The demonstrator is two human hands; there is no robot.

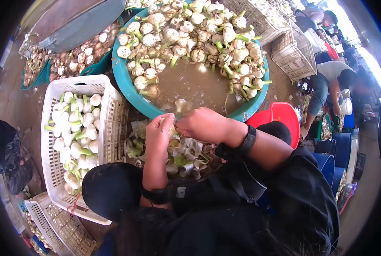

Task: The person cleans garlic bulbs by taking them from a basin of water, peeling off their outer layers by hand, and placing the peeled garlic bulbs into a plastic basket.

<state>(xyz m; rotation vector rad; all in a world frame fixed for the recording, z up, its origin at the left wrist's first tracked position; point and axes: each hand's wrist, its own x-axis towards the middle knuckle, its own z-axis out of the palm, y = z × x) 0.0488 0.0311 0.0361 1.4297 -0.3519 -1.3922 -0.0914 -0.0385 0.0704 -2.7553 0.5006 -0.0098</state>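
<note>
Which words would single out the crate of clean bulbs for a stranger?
Start at the big teal tub. On its left, by the person's left knee, stands a white crate. It is the nearest crate, filled with clean white bulbs with green stems.

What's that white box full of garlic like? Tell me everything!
The white crate looks like hard plastic: long, open-topped, with rows of little holes in its sides. It's a bit grubby. Lots of clean white bulbs with green stems are heaped inside. It sits upright on the wet-looking floor, left of the big green tub. A red string hangs at its near end. The dark knee hides one corner, so I can't tell if they touch.
</note>
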